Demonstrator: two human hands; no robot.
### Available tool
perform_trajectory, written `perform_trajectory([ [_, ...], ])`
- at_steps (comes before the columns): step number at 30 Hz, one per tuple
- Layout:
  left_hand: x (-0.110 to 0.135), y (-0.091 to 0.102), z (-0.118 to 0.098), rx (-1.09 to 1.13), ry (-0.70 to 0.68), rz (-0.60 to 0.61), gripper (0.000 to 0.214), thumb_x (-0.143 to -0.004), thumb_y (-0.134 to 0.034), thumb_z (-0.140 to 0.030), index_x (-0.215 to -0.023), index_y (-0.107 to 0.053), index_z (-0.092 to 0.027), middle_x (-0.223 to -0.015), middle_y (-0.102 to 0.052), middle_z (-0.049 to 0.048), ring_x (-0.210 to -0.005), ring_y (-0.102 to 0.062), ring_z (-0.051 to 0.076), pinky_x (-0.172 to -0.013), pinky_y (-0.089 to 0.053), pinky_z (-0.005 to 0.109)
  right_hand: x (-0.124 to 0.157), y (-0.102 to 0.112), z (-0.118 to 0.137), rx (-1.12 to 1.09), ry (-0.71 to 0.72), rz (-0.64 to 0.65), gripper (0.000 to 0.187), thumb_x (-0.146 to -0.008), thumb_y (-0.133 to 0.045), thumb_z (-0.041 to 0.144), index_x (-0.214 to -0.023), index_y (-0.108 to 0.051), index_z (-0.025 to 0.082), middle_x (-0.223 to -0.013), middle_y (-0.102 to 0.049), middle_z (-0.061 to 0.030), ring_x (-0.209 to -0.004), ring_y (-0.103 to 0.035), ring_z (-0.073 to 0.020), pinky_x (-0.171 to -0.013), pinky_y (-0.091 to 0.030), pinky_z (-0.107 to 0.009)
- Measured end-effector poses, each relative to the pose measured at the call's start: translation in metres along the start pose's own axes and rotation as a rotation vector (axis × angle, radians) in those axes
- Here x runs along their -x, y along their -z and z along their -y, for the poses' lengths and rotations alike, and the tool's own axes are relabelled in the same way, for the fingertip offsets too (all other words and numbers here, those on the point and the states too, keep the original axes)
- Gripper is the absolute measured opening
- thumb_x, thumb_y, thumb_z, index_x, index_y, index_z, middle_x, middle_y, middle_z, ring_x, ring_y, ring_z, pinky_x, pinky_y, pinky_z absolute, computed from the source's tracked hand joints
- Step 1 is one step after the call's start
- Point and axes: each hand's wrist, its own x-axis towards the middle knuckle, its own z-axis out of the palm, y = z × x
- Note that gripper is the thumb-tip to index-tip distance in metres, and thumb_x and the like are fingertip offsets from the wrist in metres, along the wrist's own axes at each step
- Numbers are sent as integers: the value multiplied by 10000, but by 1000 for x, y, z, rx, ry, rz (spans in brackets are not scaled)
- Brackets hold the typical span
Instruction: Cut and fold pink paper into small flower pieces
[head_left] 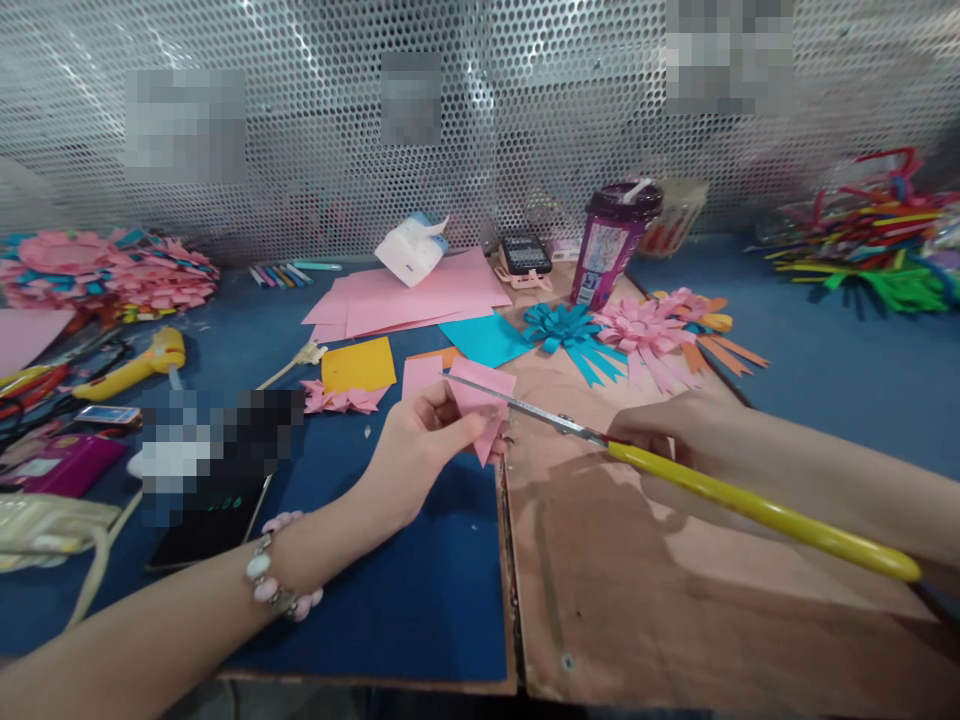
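My left hand (420,450) pinches a small folded piece of pink paper (484,386) near the middle of the table, its lower end narrowing to a point. With my right hand (694,435) I grip long scissors (750,505) with yellow handles. Their thin metal blades lie across the upper part of the paper; whether they cut into it I cannot tell. Beyond the paper are a blue paper bow (561,326) and a pink paper bow (646,322). Left of it lie a yellow paper square (358,366) and a fringed pink strip (345,398).
Pink sheets (420,300) lie under a crumpled white packet (411,250). A purple cup (609,250) stands by a perforated metal panel (300,170). On the left are a phone (217,510), a yellow glue gun (142,365) and pink bows (112,270). Colourful strips (877,230) lie right.
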Motion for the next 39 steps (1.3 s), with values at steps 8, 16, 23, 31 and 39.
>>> perform_trajectory([
  [8,0,1,1,-17,5,-31,225,-704,-761,-261,-885,-688,-149,-806,-718,36,-651,-661,145,-645,-546,275,0,2,3,38,-20,27,150,-707,-509,68,-713,-616,173,-613,-580,-11,-527,-510,-114,-456,-289,-203],
  [16,0,0,0,-1,12,-24,229,-705,-759,-270,-887,-689,-150,-804,-714,34,-633,-656,139,-628,-547,273,-3,-2,-3,8,-1,14,100,-764,-531,159,-698,-606,167,-589,-557,-5,-499,-481,-105,-447,-273,-203],
  [23,0,-1,-1,-4,29,-19,232,-705,-757,-280,-886,-684,-154,-795,-712,31,-641,-655,147,-616,-547,279,-2,1,1,59,25,10,101,-727,-499,136,-678,-580,171,-582,-532,3,-521,-444,-105,-463,-246,-210],
  [31,0,0,1,11,19,-18,239,-705,-753,-261,-905,-683,-152,-847,-721,45,-656,-651,144,-650,-540,285,-3,-3,-8,-13,72,3,79,-728,-528,204,-659,-552,176,-554,-487,11,-515,-417,-108,-450,-242,-214],
  [39,-1,0,1,6,31,-23,274,-702,-755,-275,-931,-679,-144,-873,-719,55,-666,-655,150,-654,-547,293,-6,-3,-6,-8,56,17,171,-759,-531,267,-617,-529,172,-545,-471,15,-520,-391,-106,-479,-249,-222],
])
